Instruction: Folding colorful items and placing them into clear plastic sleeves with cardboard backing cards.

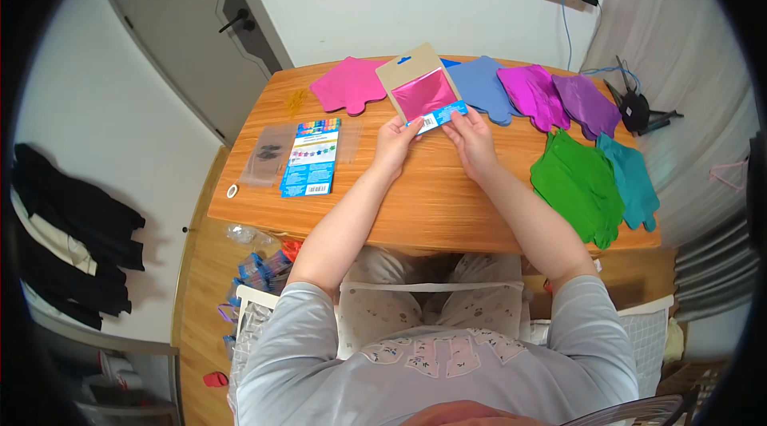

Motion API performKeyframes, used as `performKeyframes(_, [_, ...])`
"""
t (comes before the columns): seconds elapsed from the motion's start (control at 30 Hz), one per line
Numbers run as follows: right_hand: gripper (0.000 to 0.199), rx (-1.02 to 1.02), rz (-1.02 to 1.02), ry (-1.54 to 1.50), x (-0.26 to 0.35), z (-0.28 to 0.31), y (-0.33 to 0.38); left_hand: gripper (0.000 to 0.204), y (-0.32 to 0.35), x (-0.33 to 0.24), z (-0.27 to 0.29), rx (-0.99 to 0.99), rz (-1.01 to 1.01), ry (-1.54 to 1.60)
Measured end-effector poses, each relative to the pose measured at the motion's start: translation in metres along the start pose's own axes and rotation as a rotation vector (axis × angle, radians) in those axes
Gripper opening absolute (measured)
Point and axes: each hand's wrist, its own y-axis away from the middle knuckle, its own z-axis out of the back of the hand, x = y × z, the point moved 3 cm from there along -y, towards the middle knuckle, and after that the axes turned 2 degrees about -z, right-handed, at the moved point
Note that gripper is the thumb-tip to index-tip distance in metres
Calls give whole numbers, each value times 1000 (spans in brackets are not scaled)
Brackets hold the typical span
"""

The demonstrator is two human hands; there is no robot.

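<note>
Over the far middle of the table, my left hand (395, 144) and my right hand (472, 141) pinch the lower edge of a brown hang card (399, 71). It is tilted, with a slot at its top and a blue-and-white strip along the bottom. A shiny pink foil piece (426, 96) lies against its face. Behind the card, to the left, lies a stack of pink foil shapes (345, 86). Blue shapes (484, 89) lie to its right, partly hidden by the card. A stack of printed blue-and-white cards (310, 161) lies left of my left forearm.
Magenta (534, 95), purple (587, 103), green (577, 190) and teal shapes (630, 182) lie along the right. Clear plastic bags (262, 156), a tape roll (232, 191) and yellow bits (297, 99) are at left. A black router (637, 110) stands at the far right corner.
</note>
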Motion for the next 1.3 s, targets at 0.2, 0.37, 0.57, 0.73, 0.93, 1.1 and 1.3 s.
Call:
performKeyframes(0.2, [20, 65, -94, -78, -15, -4, -4, 27, 2, 5, -4, 39, -42, -105])
performKeyframes(0.37, [22, 32, -129, 103, -5, 23, -10, 66, 7, -29, -9, -24, -139, -473])
performKeyframes(0.57, [20, 61, -172, 123, -6, 8, 2, 86, 45, -89, 13, -422, -523, -888])
performKeyframes(0.73, [19, 147, -164, 167, -2, -15, 13, 33, 59, -75, 21, -371, -571, -987])
performKeyframes(0.93, [17, 202, -152, 224, -4, -16, 15, 17, 51, -53, 31, -363, -380, -429])
performKeyframes(1.1, [18, 191, -171, 250, -1, -14, 17, 15, 58, -58, 20, -208, -250, -131])
performKeyframes(1.3, [16, 206, -172, 343, -5, -19, 17, 18, 55, -59, 31, -158, -216, -192])
